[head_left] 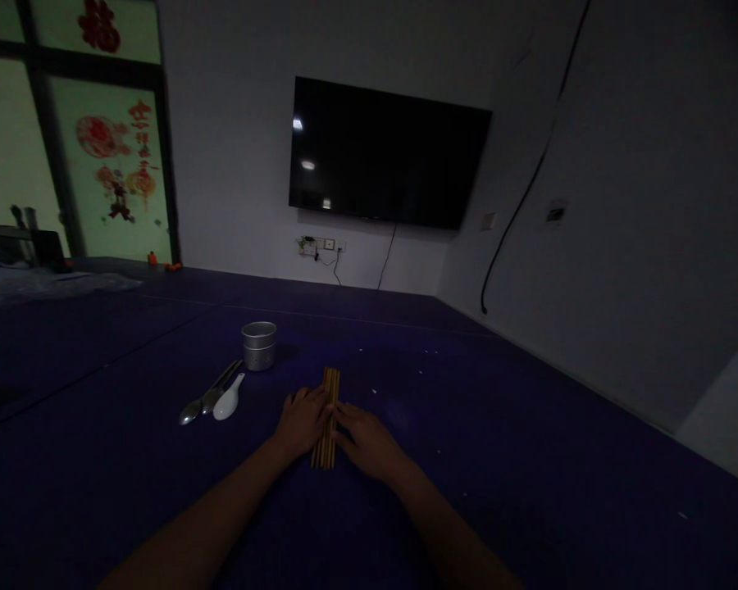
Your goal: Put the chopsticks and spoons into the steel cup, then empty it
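Several wooden chopsticks point(325, 452) lie side by side in a bundle on the dark blue table, pointing away from me. My left hand point(301, 422) presses on the bundle from the left, its fingers curled against the sticks. From the other side, my right hand point(366, 441) has its fingertips and thumb on the same bundle. The middle of the chopsticks is partly hidden by both hands. To the left are a white soup spoon point(226, 401) and two metal spoons point(190, 411). Behind them stands a metal cup point(259, 347) with a perforated lower part.
The blue tabletop point(529, 459) has small white specks on it. Clear plastic wrap point(55, 284) and a dark holder point(28, 244) with utensils are at the far left. A television point(387, 156) hangs on the wall, with a dangling cable point(532, 180) to its right.
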Motion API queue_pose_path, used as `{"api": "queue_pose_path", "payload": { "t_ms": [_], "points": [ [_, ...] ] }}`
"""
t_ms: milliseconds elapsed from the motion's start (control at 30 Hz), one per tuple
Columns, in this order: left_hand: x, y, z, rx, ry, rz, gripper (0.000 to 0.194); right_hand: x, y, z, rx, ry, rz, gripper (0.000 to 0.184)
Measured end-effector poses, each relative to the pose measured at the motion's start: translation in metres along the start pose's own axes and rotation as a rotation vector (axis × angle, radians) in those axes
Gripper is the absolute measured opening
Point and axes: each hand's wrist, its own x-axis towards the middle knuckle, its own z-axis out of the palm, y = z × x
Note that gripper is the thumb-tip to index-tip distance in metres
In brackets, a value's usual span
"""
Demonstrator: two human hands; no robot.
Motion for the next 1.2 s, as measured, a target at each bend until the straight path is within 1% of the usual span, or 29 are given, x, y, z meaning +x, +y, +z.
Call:
{"api": "queue_pose_path", "payload": {
  "t_ms": [200,367,533,633,867,1033,1200],
  "points": [
    [-0.001,0.001,-0.001,-0.002,-0.004,0.0,0.043,0.001,-0.004,-0.005,0.024,-0.001,-0.033,0.044],
    [0.0,0.0,-0.001,-0.015,-0.004,0.007,0.041,0.001,-0.004,-0.005,0.042,-0.002,-0.015,0.044],
    [0.0,0.001,-0.002,-0.011,-0.001,-0.018,0.039,0.0,-0.002,-0.003,0.014,-0.028,0.017,0.046],
    [0.001,0.0,-0.001,-0.011,0.001,-0.013,0.039,0.0,-0.003,-0.005,0.014,-0.033,0.009,0.048],
    [0.0,0.001,-0.003,-0.017,-0.004,-0.017,0.038,0.001,-0.008,-0.011,0.024,-0.045,-0.012,0.045],
    [0.0,0.004,-0.007,0.0,-0.023,-0.038,0.037,0.001,-0.007,-0.01,0.037,-0.037,-0.01,0.043],
    [0.0,0.005,-0.008,0.009,-0.015,-0.04,0.037,0.0,-0.006,-0.009,0.031,-0.036,0.002,0.045]
  ]
}}
